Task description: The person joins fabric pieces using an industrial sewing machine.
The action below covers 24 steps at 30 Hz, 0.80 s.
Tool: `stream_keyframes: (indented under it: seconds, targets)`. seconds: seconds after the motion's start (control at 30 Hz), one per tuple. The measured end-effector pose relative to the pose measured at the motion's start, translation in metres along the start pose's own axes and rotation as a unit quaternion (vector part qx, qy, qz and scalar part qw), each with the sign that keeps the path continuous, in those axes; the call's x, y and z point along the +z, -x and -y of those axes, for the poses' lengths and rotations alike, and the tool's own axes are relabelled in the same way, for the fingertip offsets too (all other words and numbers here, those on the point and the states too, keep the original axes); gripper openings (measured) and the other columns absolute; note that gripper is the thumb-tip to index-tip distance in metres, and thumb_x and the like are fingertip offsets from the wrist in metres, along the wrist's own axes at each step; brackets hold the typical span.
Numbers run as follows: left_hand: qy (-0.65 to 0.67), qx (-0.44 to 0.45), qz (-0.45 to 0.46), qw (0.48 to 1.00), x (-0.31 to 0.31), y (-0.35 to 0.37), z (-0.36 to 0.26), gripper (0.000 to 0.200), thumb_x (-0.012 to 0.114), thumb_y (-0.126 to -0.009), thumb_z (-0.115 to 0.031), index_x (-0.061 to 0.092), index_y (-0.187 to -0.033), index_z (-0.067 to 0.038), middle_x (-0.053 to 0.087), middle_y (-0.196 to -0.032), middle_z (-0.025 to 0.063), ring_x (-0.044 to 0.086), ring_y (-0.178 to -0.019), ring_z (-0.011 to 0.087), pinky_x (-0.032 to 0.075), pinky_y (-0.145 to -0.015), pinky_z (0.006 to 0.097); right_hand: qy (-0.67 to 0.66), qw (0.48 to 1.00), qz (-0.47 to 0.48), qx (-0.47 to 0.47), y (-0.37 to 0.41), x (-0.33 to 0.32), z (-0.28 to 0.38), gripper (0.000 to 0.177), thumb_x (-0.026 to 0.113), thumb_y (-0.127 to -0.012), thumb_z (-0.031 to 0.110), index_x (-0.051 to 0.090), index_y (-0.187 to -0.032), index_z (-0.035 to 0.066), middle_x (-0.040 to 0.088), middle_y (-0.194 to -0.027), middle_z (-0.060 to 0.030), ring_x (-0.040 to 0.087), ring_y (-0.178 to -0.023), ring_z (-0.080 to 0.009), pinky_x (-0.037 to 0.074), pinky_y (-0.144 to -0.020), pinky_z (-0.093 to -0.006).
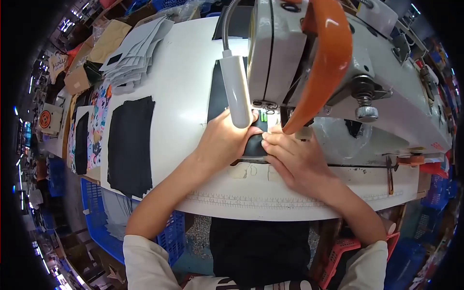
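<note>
A black fabric piece [253, 147] lies on the sewing machine's bed under the needle area, with a small green mark [263, 116] and a whitish strip beside it. My left hand [223, 137] presses on the fabric from the left, thumb pointing right; the lamp hides some of its fingers. From the right, my right hand [298, 157] holds the same piece near the whitish strip, its fingers bent and close together. Both thumbs almost meet just in front of the needle area. The sewing machine [285, 53] has an orange guard [333, 43] that rises over my right hand.
A white tube lamp [237, 92] hangs close above my left hand. At left lie a black fabric stack [130, 145], grey sheets [137, 48] and patterned fabric [100, 116]. A blue basket [96, 217] stands below the table edge. A printed ruler [251, 200] runs along the front.
</note>
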<state>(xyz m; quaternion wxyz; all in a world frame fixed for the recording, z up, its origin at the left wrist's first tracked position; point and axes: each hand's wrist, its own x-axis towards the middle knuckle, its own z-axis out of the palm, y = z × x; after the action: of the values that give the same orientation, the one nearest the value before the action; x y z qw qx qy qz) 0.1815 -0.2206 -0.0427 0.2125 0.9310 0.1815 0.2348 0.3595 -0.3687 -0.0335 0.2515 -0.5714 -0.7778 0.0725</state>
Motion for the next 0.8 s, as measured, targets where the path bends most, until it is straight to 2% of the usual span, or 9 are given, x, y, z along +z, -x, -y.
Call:
stream_keyframes:
  seconds: [0.1,0.2,0.33,0.47,0.57,0.7,0.8]
  targets:
    - [0.009,-0.001,-0.003,1.000,0.001,-0.001,0.004,0.026,0.076,-0.088,-0.008,0.067,-0.109,0.005,0.070,-0.107,0.0166,0.067,-0.098,0.0362,0.058,-0.085,0.0427,0.033,0.999,-0.011,-0.009,-0.001,0.003,-0.007,0.028,0.069,-0.092,0.007,0.070,-0.120,0.006,0.066,-0.127,-0.0037,0.058,-0.131,-0.0220,0.041,-0.099,-0.0375]
    - [-0.007,0.075,-0.054,0.996,-0.005,0.007,0.000,0.027,0.076,-0.085,-0.006,0.068,-0.108,0.005,0.069,-0.109,0.0157,0.069,-0.101,0.0351,0.059,-0.086,0.0413,0.043,0.999,-0.021,-0.013,0.000,0.005,-0.012,0.028,0.068,-0.093,0.006,0.070,-0.121,0.007,0.066,-0.128,-0.0033,0.058,-0.132,-0.0228,0.040,-0.100,-0.0381]
    - [-0.002,0.105,-0.033,0.994,-0.007,0.029,-0.014,0.029,0.075,-0.083,-0.004,0.069,-0.110,0.006,0.068,-0.112,0.0152,0.069,-0.109,0.0328,0.059,-0.088,0.0387,0.024,0.999,-0.033,0.001,0.004,0.008,-0.012,0.029,0.066,-0.093,0.004,0.069,-0.122,0.008,0.065,-0.130,-0.0035,0.057,-0.133,-0.0246,0.040,-0.103,-0.0408]
    - [-0.054,0.109,-0.033,0.992,-0.003,0.033,-0.015,0.035,0.079,-0.077,0.000,0.074,-0.111,0.002,0.070,-0.114,0.0131,0.072,-0.111,0.0306,0.061,-0.090,0.0378,0.023,0.999,-0.028,0.000,0.003,0.009,-0.009,0.030,0.065,-0.093,0.004,0.069,-0.123,0.007,0.064,-0.132,-0.0036,0.057,-0.133,-0.0258,0.039,-0.106,-0.0420]
    - [-0.058,0.121,-0.038,0.990,-0.005,0.031,-0.016,0.034,0.079,-0.077,0.001,0.074,-0.111,0.002,0.070,-0.113,0.0130,0.072,-0.110,0.0303,0.061,-0.088,0.0369,0.028,0.999,-0.028,0.006,0.005,0.009,-0.008,0.031,0.065,-0.093,0.004,0.069,-0.124,0.007,0.064,-0.132,-0.0039,0.057,-0.133,-0.0262,0.039,-0.108,-0.0423]
    - [-0.078,0.153,-0.033,0.985,-0.001,0.033,-0.012,0.032,0.073,-0.079,0.000,0.072,-0.110,0.005,0.068,-0.113,0.0130,0.069,-0.113,0.0310,0.060,-0.090,0.0368,0.037,0.999,-0.028,0.003,0.004,0.009,-0.007,0.032,0.066,-0.093,0.004,0.069,-0.125,0.008,0.065,-0.131,-0.0029,0.057,-0.134,-0.0253,0.041,-0.103,-0.0393]
    - [-0.087,0.163,-0.030,0.982,0.000,0.034,-0.012,0.031,0.071,-0.080,-0.001,0.070,-0.110,0.007,0.067,-0.113,0.0130,0.068,-0.114,0.0311,0.059,-0.092,0.0365,0.046,0.997,-0.068,-0.003,0.003,0.010,-0.004,0.033,0.070,-0.089,0.005,0.070,-0.122,0.009,0.067,-0.123,-0.0026,0.061,-0.124,-0.0232,0.042,-0.095,-0.0378]
